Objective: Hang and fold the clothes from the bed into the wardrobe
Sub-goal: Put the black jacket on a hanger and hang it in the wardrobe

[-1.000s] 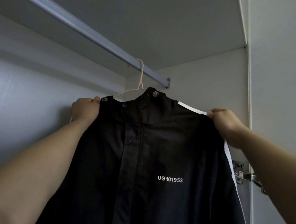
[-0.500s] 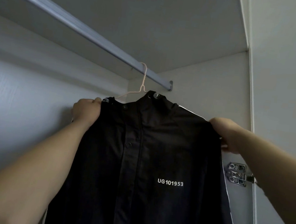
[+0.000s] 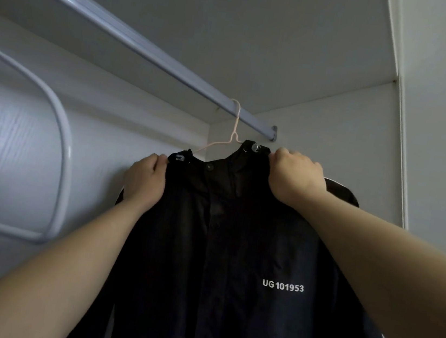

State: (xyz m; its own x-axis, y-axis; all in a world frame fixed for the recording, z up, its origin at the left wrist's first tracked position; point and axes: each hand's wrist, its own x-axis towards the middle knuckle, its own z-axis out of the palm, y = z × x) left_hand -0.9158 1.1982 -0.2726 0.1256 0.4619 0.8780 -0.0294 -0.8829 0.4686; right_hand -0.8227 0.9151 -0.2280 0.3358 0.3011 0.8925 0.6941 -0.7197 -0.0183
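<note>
Your left hand (image 3: 145, 180) grips the black jacket (image 3: 233, 255) at its shoulder edge. Your right hand (image 3: 295, 178) is curled round the right side of the collar. The jacket hangs between and below both grips, front toward you. Between your hands and above them, the pale hanger (image 3: 234, 130) hooks over the wardrobe rail (image 3: 147, 45).

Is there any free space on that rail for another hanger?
Yes: the rail is bare from the hanger hook leftward to the picture's edge. Right of the hook there is only a short stub before the end bracket. It is crowded at the collar of the jacket, where the left hand and right hand grip it.
</note>
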